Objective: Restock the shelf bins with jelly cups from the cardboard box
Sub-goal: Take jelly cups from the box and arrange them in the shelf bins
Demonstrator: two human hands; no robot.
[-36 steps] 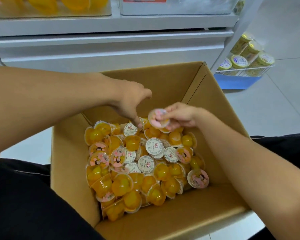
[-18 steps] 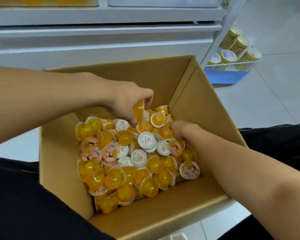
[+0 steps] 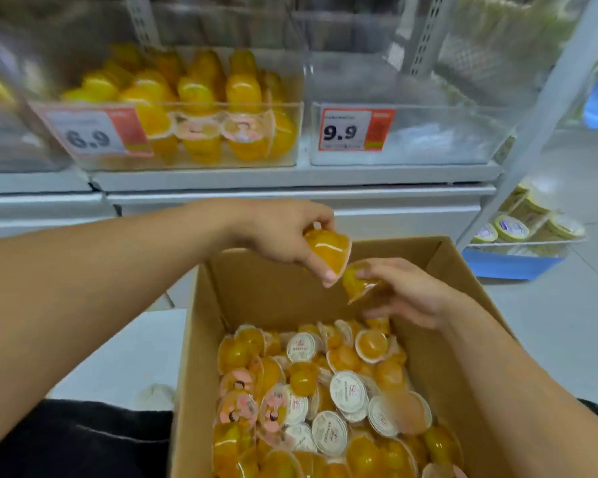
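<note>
Above the cardboard box (image 3: 256,291) of loose jelly cups (image 3: 325,401), left hand (image 3: 277,232) and right hand (image 3: 404,291) each pinch one orange cup, seemingly lifted clear for carrying up to the half-filled shelf bin (image 3: 201,132).

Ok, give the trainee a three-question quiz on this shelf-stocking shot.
1. True or false: both hands hold a jelly cup above the cardboard box.
2. Which price tag marks the bin already holding orange cups? A) 6.9 B) 9.9
3. Fill in: the bin tagged 9.9 holds ____ orange cups.

Key:
1. True: left hand grips one jelly cup, right hand another.
2. A
3. no
</note>
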